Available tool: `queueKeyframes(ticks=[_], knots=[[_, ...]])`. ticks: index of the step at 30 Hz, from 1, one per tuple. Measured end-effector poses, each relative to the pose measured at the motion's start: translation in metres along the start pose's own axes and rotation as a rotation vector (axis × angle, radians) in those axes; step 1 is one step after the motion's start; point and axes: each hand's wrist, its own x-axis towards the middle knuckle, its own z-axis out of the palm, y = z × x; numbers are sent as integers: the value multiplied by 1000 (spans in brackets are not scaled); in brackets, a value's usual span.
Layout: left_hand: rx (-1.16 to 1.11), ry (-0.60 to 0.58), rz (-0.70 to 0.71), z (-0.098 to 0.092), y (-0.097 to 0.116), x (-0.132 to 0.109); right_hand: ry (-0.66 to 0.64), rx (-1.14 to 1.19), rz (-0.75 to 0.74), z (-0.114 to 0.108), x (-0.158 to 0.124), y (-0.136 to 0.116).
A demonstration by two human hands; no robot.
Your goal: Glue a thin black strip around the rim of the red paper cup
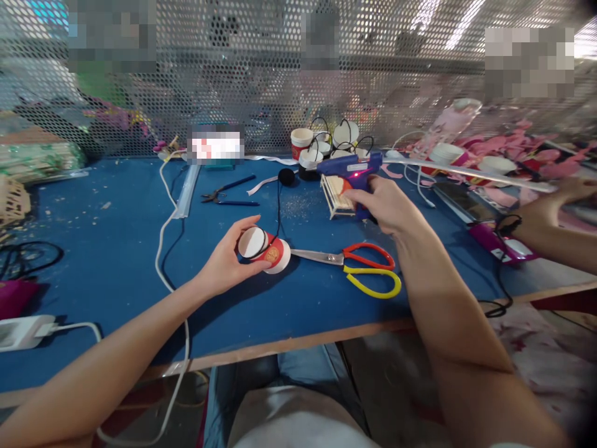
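Observation:
My left hand [233, 252] is closed around a small red and white paper cup [278, 254], tipped on its side above the table. A black cord [279, 208] runs from the cup to a round black piece [286, 177]. My right hand [385, 199] grips a blue hot glue gun [347, 165] with a red light showing; its handle is partly hidden by my fingers. Beside the gun is a small wooden rack [336, 198]. Scissors [333, 257] with one red and one yellow handle lie between my hands.
Pliers [219, 195] lie open on the blue table [130, 249], and a white cable [161, 249] crosses its left side. Several corded cups [302, 138] stand by the perforated metal screen [261, 93]. At right are another person's hand [541, 214], a purple box [504, 242] and pink pieces [517, 140].

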Motion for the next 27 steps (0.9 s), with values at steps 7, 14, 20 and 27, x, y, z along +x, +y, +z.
queueKeyframes(ticks=[7, 14, 20, 27], knots=[[-139, 37, 3, 4, -2, 2, -249, 238, -123, 29, -56, -41], [-170, 57, -1, 4, -11, 6, -287, 131, -170, 40, -77, -36], [-221, 53, -30, 4, -8, 7, -267, 21, -235, 42, -79, -35], [-198, 43, -43, 3, -6, 9, -203, -14, -296, 50, -86, -26]])
